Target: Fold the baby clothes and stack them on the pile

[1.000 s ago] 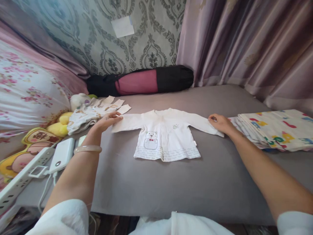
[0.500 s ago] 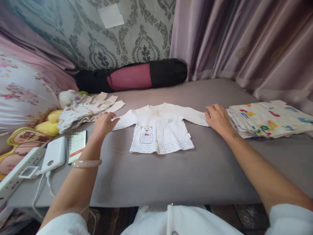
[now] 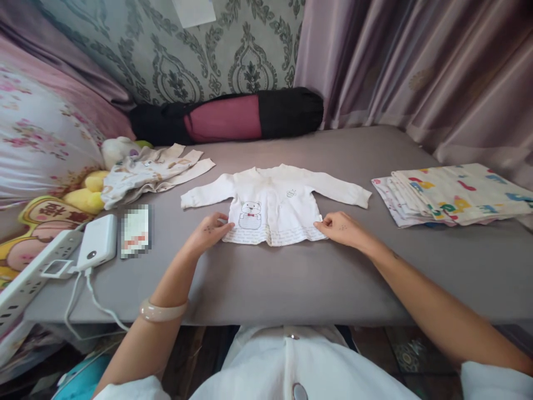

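Note:
A small white baby cardigan (image 3: 272, 200) lies flat on the grey bed sheet (image 3: 266, 289), its sleeves stretched out to both sides. A bear drawing is on its front, and small print runs along the hem. My left hand (image 3: 210, 232) pinches the hem's left side, thumb and fingertips at the edge of the cloth. At the opposite side, near a small tag, my right hand (image 3: 343, 228) pinches the hem with its fingers closed.
Folded printed cloths (image 3: 458, 194) are stacked at right. On the left lie patterned baby clothes (image 3: 154, 175), plush toys (image 3: 89, 191), a phone (image 3: 135, 230), a white power bank (image 3: 97, 240) with cables and a power strip (image 3: 31, 278). A black-and-maroon long bag (image 3: 225, 118) lies along the wall.
Both hands have moved inward and toward me, from the two sleeve cuffs to the sides of the hem, and have closed on it. The view has shifted slightly.

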### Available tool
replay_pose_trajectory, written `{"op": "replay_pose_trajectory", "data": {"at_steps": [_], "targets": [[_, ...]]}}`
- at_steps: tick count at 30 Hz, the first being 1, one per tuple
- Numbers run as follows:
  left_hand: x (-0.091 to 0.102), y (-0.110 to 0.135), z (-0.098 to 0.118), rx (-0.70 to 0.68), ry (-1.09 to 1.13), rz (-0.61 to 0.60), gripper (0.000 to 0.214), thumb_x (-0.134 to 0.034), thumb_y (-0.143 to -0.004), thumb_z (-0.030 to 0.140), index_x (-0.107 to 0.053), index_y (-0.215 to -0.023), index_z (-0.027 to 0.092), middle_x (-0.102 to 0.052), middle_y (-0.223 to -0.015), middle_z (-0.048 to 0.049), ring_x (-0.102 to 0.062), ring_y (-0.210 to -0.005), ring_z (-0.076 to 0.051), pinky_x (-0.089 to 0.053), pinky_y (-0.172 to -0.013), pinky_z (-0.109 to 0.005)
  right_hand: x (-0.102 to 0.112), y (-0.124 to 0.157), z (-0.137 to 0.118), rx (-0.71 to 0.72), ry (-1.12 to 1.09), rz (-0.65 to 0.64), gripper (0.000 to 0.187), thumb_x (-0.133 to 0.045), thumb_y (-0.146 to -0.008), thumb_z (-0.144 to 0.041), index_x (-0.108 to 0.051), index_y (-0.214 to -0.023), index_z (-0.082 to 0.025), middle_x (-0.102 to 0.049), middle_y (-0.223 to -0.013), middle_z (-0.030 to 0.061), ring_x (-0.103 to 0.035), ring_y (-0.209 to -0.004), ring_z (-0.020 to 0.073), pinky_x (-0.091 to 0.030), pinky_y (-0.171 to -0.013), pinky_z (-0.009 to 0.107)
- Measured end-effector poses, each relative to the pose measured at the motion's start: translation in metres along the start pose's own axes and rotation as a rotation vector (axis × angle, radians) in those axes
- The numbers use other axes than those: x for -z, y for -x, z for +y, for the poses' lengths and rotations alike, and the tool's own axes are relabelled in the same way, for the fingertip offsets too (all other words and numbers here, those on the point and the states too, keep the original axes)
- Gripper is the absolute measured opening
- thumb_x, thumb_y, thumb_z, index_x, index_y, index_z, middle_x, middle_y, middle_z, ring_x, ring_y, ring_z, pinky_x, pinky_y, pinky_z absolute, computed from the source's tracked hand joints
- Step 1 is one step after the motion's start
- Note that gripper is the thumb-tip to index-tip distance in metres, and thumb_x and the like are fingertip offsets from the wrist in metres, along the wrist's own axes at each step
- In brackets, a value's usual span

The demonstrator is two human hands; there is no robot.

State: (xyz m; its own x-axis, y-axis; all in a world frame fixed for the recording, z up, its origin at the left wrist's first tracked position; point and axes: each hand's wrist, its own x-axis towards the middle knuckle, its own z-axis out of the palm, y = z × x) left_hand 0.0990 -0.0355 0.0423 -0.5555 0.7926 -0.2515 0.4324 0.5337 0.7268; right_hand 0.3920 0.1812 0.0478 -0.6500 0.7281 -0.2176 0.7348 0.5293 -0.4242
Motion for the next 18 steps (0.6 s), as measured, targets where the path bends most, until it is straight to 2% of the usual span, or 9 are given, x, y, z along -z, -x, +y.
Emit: {"op": "replay_pose_trajectory", "data": {"at_steps": [3, 7, 12, 15, 17, 18], "targets": [[0.000, 0.002, 0.000, -0.031, -0.089, 0.046, 0.046, -0.058, -0.073, 0.057, -0.057, -0.100, 0.019, -0.055, -0.062, 0.0033, -0.052, -0.057, -0.016, -0.036, -0.052, -0.026, 0.002, -0.002, 0.002, -0.020, 0.020, -0.024, 0.035, -0.052, -0.078, -0.051, -0.056, -0.061, -0.021, -0.059, -0.058, -0.0002, -0.051, -0.053, 0.0146, -0.028, -0.050, 0.026], [0.005, 0.002, -0.008, -0.063, -0.281, 0.144, 0.039, -0.054, -0.078, 0.051, -0.054, -0.103, 0.021, -0.060, -0.071, 0.0006, -0.057, -0.069, -0.019, -0.041, -0.063, -0.029, 0.003, -0.005, 0.012, -0.047, 0.045, -0.009, 0.032, -0.053, -0.077, -0.049, -0.057, -0.064, -0.021, -0.058, -0.057, -0.0015, -0.050, -0.053, 0.0139, -0.027, -0.050, 0.026], [0.008, 0.005, -0.013, -0.123, -0.460, 0.113, 0.036, -0.046, -0.087, 0.045, -0.050, -0.113, 0.021, -0.063, -0.080, -0.0038, -0.058, -0.076, -0.023, -0.043, -0.071, -0.033, 0.003, -0.002, 0.015, -0.034, 0.107, -0.017, 0.032, -0.051, -0.083, -0.049, -0.057, -0.068, -0.022, -0.060, -0.062, 0.0004, -0.054, -0.059, 0.0165, -0.030, -0.054, 0.026], [0.005, 0.008, -0.007, -0.228, -0.549, 0.195, 0.035, -0.049, -0.088, 0.043, -0.051, -0.116, 0.021, -0.062, -0.090, -0.0075, -0.058, -0.086, -0.026, -0.043, -0.077, -0.037, 0.001, 0.006, 0.005, 0.036, 0.177, 0.132, 0.026, -0.053, -0.086, -0.046, -0.059, -0.080, -0.022, -0.065, -0.080, 0.0055, -0.058, -0.071, 0.0211, -0.034, -0.059, 0.028], [-0.002, 0.012, 0.002, -0.389, -0.538, 0.215, 0.034, -0.052, -0.088, 0.043, -0.054, -0.113, 0.021, -0.061, -0.097, -0.0094, -0.056, -0.093, -0.027, -0.043, -0.083, -0.038, -0.002, 0.013, -0.007, 0.155, 0.193, 0.249, 0.022, -0.054, -0.088, -0.042, -0.060, -0.092, -0.021, -0.064, -0.095, 0.0084, -0.059, -0.080, 0.0232, -0.038, -0.066, 0.030], [-0.008, 0.014, 0.009, -0.474, -0.506, 0.183, 0.033, -0.053, -0.088, 0.045, -0.055, -0.111, 0.021, -0.061, -0.099, -0.0096, -0.056, -0.095, -0.026, -0.043, -0.084, -0.038, -0.004, 0.016, -0.015, 0.248, 0.177, 0.265, 0.020, -0.054, -0.089, -0.039, -0.060, -0.096, -0.021, -0.063, -0.101, 0.0089, -0.059, -0.084, 0.0236, -0.041, -0.070, 0.032]]}}
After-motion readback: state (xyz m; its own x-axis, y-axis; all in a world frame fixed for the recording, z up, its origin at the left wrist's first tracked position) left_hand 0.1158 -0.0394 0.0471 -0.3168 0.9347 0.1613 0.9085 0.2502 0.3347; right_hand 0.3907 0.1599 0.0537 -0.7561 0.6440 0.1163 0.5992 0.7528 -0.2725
